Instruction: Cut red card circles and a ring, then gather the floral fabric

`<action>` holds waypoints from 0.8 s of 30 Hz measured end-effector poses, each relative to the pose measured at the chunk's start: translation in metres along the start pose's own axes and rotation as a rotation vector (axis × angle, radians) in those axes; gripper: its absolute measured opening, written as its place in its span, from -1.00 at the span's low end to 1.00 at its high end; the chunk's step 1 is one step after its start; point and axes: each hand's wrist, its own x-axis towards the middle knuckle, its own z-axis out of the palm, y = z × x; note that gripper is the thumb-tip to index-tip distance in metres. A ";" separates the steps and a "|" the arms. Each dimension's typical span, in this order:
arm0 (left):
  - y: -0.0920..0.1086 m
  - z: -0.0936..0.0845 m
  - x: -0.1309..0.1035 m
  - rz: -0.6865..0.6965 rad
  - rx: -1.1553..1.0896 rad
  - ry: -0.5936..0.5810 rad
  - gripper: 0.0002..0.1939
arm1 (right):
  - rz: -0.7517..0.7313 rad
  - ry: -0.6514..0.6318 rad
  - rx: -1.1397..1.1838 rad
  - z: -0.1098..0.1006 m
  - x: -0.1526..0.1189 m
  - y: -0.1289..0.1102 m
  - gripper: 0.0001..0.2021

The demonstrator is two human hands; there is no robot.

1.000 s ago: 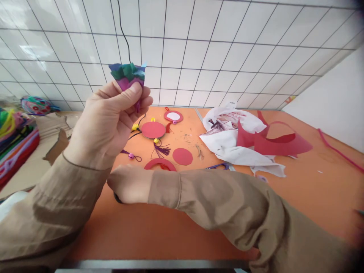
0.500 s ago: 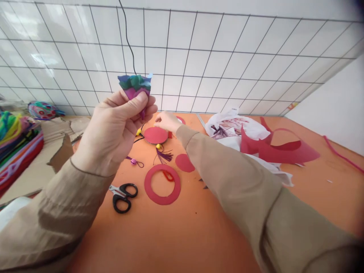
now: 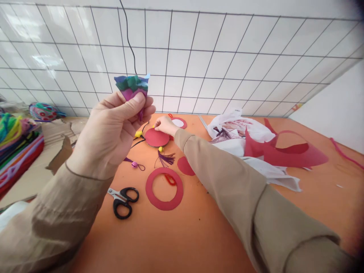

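My left hand (image 3: 113, 121), raised in front of the tiled wall, pinches a frilled flower (image 3: 133, 85) of thin blue, green and purple sheet, its narrow end pointing down. Lower and farther away, my right hand (image 3: 167, 126) has its fingers closed at the far edge of a red disc (image 3: 157, 138); their tips are partly hidden. A yellow bell (image 3: 160, 149) with a purple tassel (image 3: 166, 158) lies at the disc's near side. Closer to me are a red paper ring (image 3: 149, 193) with a small red loop inside, and black-handled scissors (image 3: 123, 204).
Cardboard (image 3: 31, 161) and a bundle of coloured pipe cleaners (image 3: 19, 148) lie at left. White plastic bags (image 3: 241, 125) and red paper scraps (image 3: 295, 155) cover the right side. A smaller ring (image 3: 183, 122) lies near the wall, below a hanging dark wire (image 3: 129, 41).
The view has shifted a little, so the table things sit slightly lower. Both hands keep nearly the same pose; more of the small ring by the wall shows behind my right hand.
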 end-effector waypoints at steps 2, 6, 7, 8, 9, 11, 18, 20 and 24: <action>0.002 0.000 -0.001 0.001 0.002 -0.008 -0.76 | -0.020 0.032 0.042 -0.010 -0.003 -0.004 -0.69; 0.004 0.000 -0.002 0.040 0.015 -0.046 -0.71 | -0.089 0.109 0.148 -0.042 -0.015 -0.017 -0.75; 0.005 0.000 -0.002 0.048 0.017 -0.049 -0.70 | -0.106 0.116 0.174 -0.050 -0.018 -0.021 -0.73; 0.005 0.000 -0.001 0.050 0.020 -0.054 -0.69 | -0.125 0.121 0.201 -0.056 -0.023 -0.026 -0.78; 0.005 -0.001 -0.001 0.052 0.023 -0.060 -0.70 | -0.144 0.126 0.224 -0.059 -0.028 -0.031 -0.80; 0.004 -0.001 -0.002 0.051 0.027 -0.073 -0.74 | -0.181 0.120 0.278 -0.057 -0.040 -0.042 -0.82; 0.005 0.000 -0.002 0.067 0.013 -0.050 -0.76 | -0.216 -0.155 0.152 -0.008 -0.063 -0.061 -0.83; 0.005 0.000 -0.002 0.068 -0.020 -0.053 -0.76 | -0.140 -0.065 0.054 -0.007 -0.054 -0.054 -0.79; 0.003 0.001 -0.003 0.060 -0.084 -0.068 -0.73 | 0.065 0.075 -0.181 -0.020 -0.032 -0.030 -0.72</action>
